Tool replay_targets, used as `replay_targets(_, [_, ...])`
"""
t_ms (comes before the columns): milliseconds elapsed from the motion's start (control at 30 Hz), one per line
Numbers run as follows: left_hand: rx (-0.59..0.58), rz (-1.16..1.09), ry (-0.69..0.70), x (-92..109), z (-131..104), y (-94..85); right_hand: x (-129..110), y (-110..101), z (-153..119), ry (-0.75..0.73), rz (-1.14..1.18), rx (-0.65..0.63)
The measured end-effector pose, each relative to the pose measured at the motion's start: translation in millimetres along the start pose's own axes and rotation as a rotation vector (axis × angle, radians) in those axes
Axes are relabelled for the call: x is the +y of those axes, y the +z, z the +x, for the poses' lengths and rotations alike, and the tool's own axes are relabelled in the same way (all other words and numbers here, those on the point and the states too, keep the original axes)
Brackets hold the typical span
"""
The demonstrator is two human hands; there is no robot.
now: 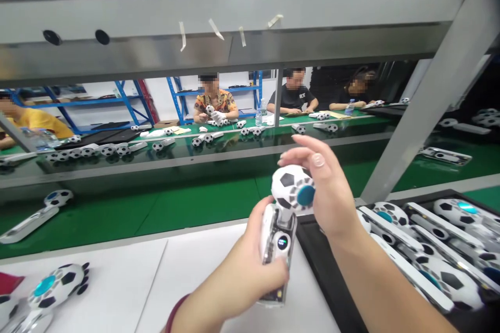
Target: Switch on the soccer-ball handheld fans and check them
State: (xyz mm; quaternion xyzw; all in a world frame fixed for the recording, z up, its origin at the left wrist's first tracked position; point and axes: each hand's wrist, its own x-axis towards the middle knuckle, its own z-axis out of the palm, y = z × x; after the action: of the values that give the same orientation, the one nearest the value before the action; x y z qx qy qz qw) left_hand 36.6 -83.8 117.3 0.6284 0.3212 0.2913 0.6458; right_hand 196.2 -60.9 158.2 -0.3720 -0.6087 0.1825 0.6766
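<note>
Lying flat at the left edge of the white worktop (128, 276), a spare football-patterned fan (54, 285), out of the way of the work. Held upright above the worktop's middle, a handheld fan (282, 218), its clear handle wrapped in the closed left hand (250, 265) so the small lit screen faces up for viewing. Cupped around the ball-shaped head, the right hand (326, 187), fingers curled to steady it, just left of the black tray (332, 276) packed with matching fans lying side by side.
</note>
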Motion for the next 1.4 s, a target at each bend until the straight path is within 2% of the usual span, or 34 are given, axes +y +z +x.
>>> replay_targets(67, [-0.040, -0.207, 0.104, -1, 2, -3.6, -1, 1, 0, 0.043, 0.125, -0.010])
replay_targets(167, [-0.028, -0.413, 0.271, 4, 4, -9.9, -3, 5, -3, 0.207, 0.212, -0.159])
replay_targets(300, [0.047, -0.481, 0.414, 15, 1, -20.1, -11, 11, -11, 0.394, 0.297, -0.427])
replay_targets(433, [0.113, -0.484, 0.452, 19, -4, -24.7, -23, 16, -17, 0.523, 0.324, -0.709])
replay_targets(500, [0.155, -0.495, 0.458, 20, -5, -23.6, -28, 18, -18, 0.547, 0.305, -0.796])
replay_targets(633, [0.210, -0.493, 0.476, 20, -5, -19.9, -31, 23, -21, 0.526, 0.260, -0.787])
replay_targets(900, [0.246, -0.418, 0.468, 17, -6, -25.1, -26, 42, -32, 0.572, 0.433, -0.762])
replay_targets(1100, [0.233, -0.374, 0.461, 17, -8, -26.9, -26, 45, -35, 0.563, 0.460, -0.745])
replay_targets(1400, [0.124, -0.301, 0.456, 17, -8, -33.2, -25, 43, -36, 0.577, 0.388, -0.743])
